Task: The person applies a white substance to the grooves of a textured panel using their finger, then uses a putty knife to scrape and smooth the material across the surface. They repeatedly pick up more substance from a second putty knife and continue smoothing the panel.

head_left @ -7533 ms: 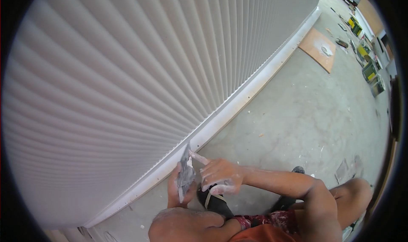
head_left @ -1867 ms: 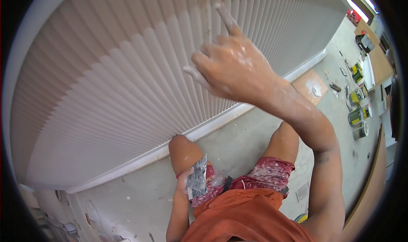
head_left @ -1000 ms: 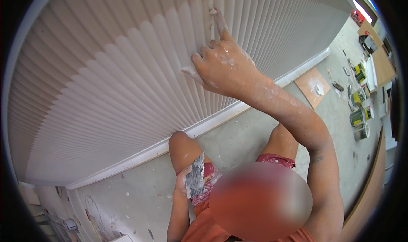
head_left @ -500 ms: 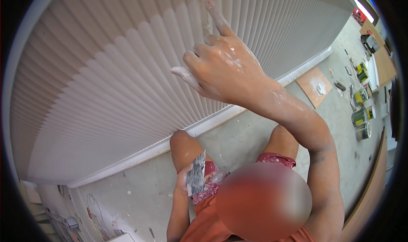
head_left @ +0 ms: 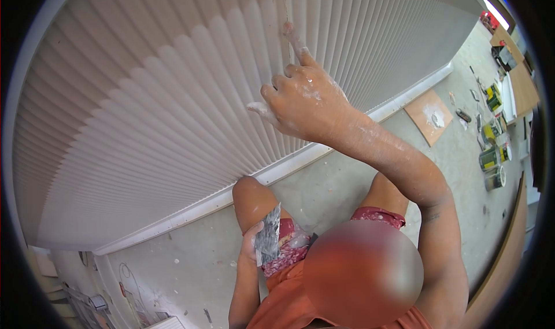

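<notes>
My right hand (head_left: 312, 100) is raised to a white fluted panel (head_left: 191, 98). Its index finger is stretched out, with the tip on a rib beside a rough, cracked seam (head_left: 287, 8). The thumb sticks out to the side and the other fingers are curled, holding nothing. White paste coats the index finger, thumb and knuckles. Low down by my thigh, my left hand (head_left: 250, 242) grips a flat grey plate smeared with white paste (head_left: 267, 236); most of its fingers are hidden behind the plate.
A white base strip (head_left: 300, 160) runs along the panel's bottom edge. On the concrete floor (head_left: 341, 176) to the right lie a wooden board with white paste (head_left: 421, 112), several tools and several open cans (head_left: 493, 155). Framed items (head_left: 87, 297) and a thin cable are at lower left.
My right hand has moved down along the seam, its index fingertip now lower on the panel. The left hand with the grey plate has hardly moved.
</notes>
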A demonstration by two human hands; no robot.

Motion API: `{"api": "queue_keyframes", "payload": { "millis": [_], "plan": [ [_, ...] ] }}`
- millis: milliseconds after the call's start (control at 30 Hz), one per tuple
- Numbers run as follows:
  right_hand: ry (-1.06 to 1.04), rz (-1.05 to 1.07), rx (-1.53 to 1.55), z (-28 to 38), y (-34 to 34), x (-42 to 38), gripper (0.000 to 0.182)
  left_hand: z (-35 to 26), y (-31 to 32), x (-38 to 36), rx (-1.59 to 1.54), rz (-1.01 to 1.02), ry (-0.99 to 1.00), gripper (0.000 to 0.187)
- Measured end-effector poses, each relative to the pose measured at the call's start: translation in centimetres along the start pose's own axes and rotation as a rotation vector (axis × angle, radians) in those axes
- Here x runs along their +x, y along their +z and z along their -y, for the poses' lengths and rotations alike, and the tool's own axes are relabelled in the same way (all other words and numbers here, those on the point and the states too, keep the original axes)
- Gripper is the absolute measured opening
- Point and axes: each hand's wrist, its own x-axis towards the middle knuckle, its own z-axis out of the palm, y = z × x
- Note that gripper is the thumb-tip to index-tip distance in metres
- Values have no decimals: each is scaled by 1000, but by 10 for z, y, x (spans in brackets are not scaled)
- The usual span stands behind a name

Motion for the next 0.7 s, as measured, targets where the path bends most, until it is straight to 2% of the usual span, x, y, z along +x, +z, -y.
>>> {"api": "queue_keyframes", "payload": {
  "millis": [67, 267, 400, 500, 567, 700],
  "plan": [
    [-8, 80, -18, 3, 2, -2, 35, 0, -2, 0, 2, 11, -6, 33],
    [-9, 125, -14, 5, 16, -12, 40, 0, -13, 4, -11, 24, -18, 33],
    [-4, 148, 33, 11, 14, -23, 34, 1, -15, 4, -16, 8, -12, 33],
    [15, 134, 108, 15, 8, -26, 27, 3, -13, 3, 13, -11, 18, 32],
    [35, -26, 68, 13, -2, -23, 22, 3, -7, 2, 40, -30, 44, 33],
    [47, -83, 38, 4, -9, -3, 23, 2, -4, 3, 5, -60, -11, 32]
  ]
}}
